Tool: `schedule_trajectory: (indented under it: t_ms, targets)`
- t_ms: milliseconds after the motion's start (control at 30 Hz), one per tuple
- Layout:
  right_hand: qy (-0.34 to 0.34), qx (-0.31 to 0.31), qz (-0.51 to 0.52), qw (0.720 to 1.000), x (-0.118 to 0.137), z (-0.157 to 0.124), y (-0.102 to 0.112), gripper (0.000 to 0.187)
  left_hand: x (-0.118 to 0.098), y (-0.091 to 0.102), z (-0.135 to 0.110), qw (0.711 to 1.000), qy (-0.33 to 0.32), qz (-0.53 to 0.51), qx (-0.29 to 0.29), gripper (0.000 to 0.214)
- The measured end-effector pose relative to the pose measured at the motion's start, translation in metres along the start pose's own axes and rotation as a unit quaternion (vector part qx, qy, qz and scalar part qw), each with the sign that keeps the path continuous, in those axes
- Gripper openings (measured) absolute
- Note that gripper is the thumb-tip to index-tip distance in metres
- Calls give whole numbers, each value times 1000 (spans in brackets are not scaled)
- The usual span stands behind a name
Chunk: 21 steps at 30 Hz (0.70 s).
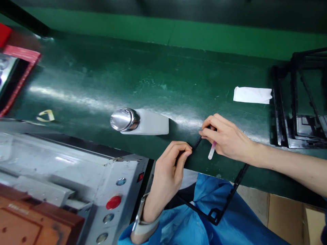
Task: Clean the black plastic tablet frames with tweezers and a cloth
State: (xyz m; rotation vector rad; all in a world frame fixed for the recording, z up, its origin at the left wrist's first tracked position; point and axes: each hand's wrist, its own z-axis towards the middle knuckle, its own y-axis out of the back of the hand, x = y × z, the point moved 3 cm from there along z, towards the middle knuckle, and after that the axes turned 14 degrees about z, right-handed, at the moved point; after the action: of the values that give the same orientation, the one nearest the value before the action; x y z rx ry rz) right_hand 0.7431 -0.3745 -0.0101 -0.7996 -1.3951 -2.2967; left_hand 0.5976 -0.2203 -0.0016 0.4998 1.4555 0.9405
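A black plastic frame (237,180) slants from the bench edge down over my lap, its far side between my two hands. My left hand (170,168) pinches one end of that far side with thumb and fingertips. A little to the right, my right hand (223,137) has its fingers closed at the same side. A small stick with a pink part and a clear rounded end (211,151) pokes out beneath the right palm. What the right fingertips press on is partly hidden. Just beyond my left hand is a white bottle (153,121) with a shiny metal cap.
Several black frames (283,115) are stacked at the right of the green bench (89,75). A white paper strip (252,95) lies beside them. At lower left stands a grey machine with a red button (113,202). A yellowish tape loop (46,115) lies at left, near a red-edged tray (22,51).
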Motion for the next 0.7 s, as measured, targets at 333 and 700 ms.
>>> schedule_trajectory:
  t_ms: [333, 700]
  targets:
    - [-6, 8, 0, 1000, -1, 0, 0, 23, 6, 15, -12, 1000, 24, 3, 1, 14]
    - [-2, 12, -14, 1000, 1, 0, 0, 25, -15, -4, -23, 960, -112, 237, -103, 16]
